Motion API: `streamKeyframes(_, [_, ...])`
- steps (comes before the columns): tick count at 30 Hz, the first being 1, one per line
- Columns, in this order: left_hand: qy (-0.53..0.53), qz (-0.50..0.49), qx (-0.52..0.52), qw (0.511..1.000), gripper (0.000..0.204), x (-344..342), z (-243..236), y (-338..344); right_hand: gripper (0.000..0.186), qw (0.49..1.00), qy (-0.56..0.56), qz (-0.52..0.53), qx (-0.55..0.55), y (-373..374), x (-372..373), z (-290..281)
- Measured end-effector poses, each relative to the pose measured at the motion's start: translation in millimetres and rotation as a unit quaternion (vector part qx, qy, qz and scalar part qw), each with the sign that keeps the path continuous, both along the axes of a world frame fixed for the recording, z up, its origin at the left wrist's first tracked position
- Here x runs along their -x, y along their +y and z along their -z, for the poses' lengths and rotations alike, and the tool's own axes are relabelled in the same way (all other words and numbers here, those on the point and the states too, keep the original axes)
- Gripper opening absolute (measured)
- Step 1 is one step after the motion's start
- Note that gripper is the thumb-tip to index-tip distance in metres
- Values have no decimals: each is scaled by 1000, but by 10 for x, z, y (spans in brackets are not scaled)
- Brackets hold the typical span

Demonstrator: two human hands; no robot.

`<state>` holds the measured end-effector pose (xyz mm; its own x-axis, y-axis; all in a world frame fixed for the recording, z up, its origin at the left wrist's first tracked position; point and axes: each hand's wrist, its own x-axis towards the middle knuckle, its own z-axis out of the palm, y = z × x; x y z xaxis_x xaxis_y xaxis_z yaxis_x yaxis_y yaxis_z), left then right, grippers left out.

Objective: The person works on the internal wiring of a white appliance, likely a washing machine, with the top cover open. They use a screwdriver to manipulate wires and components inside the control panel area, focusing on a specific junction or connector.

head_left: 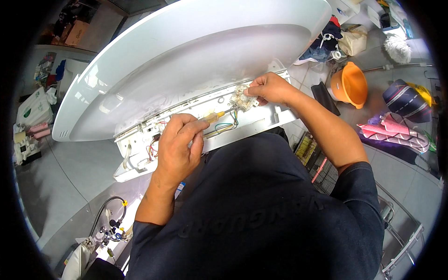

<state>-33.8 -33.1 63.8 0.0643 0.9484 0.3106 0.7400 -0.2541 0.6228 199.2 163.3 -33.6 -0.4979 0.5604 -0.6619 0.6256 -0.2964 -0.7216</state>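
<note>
My left hand [179,144] is closed round a screwdriver with a yellowish see-through handle [213,117]. Its metal shaft points right, and the tip meets or comes very close to a small part with a clear, dirty cover [241,98]. That part is pinched between thumb and fingers of my right hand [270,88]. Green, yellow and dark wires [232,125] run below the part into a long white open housing [261,122]. Behind it rises a large curved white panel [196,70], joined along the housing's far side. The screwdriver's exact tip is too small to make out.
An orange tub [353,86] stands on the tiled floor at the right, near a pink cloth [389,128]. A wire crate [322,168] is beside my right side. At lower left, a black hose with fittings [112,212] lies by a shiny grey curved surface.
</note>
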Motion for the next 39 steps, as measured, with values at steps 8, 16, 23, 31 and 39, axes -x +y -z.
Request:
streamKeyframes(8, [10, -133, 112, 985, 22, -44, -53, -115, 30, 999, -22, -5, -29, -19, 6, -45])
streamKeyframes(16, [-43, -191, 156, 968, 23, -112, -24, -149, 36, 997, -4, 16, -80, -74, -18, 77])
streamKeyframes(23, [-20, -116, 86, 989, 19, -185, 2, -199, 40, 985, -38, -9, -169, -147, 4, 29])
streamKeyframes(31, [-153, -150, 158, 964, 24, -194, 4, -220, 35, 974, -62, -49, -212, -202, 23, -116])
streamKeyframes(39, [-120, -125, 146, 974, 16, -158, -18, -171, 31, 982, -31, -30, -183, -192, -20, -97])
